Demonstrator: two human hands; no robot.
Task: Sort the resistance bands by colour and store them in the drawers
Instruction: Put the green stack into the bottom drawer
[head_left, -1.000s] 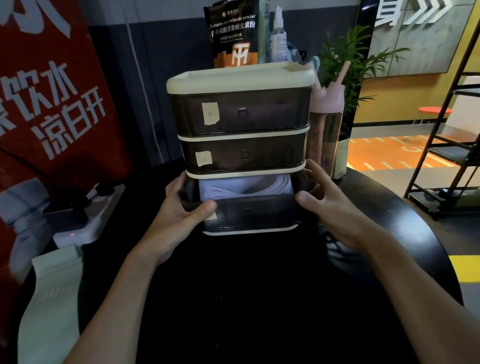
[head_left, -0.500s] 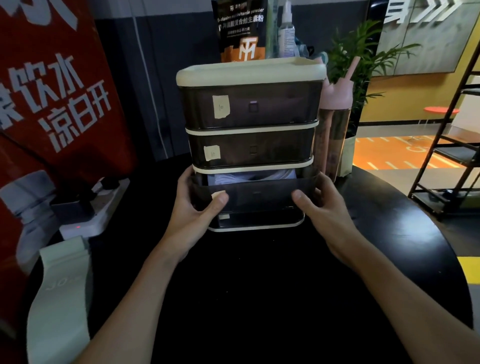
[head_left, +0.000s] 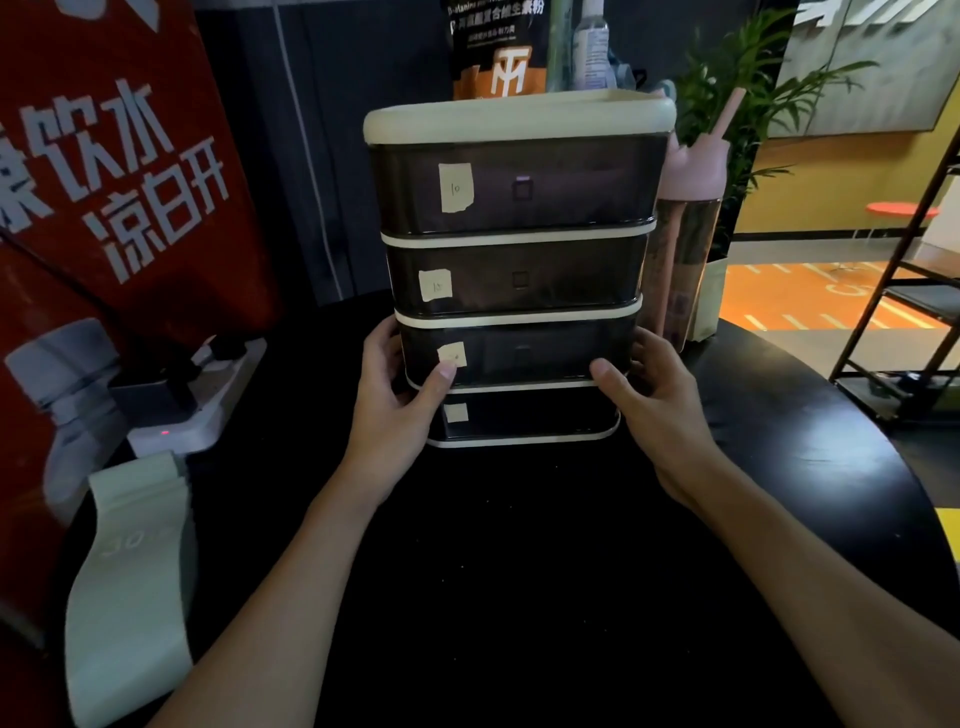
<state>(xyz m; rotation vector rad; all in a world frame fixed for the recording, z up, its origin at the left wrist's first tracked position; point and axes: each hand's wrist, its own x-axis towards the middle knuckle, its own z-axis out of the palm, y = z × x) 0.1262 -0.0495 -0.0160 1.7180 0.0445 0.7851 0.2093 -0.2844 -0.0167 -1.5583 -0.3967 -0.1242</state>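
A dark drawer unit (head_left: 519, 122) with a cream top and four paper-labelled drawers stands on the black round table (head_left: 519, 571). Its third drawer (head_left: 524, 353) sits flush with the others, so the pale band inside is hidden. My left hand (head_left: 395, 410) holds the drawer's left corner, thumb on the front by the label and fingers round the side. My right hand (head_left: 654, 410) holds the right corner the same way. A pale green resistance band (head_left: 130, 561) lies at the table's left edge.
A white power strip (head_left: 192, 415) with a plug lies left of the unit, below a red banner (head_left: 104, 182). Behind the unit on the right are a pink bottle (head_left: 685, 249) and a plant (head_left: 753, 78). A black metal rack (head_left: 909, 312) stands beyond the table.
The third drawer, pulled out with a pale band showing inside, has slid fully into the unit under both hands. The hands moved forward with it.
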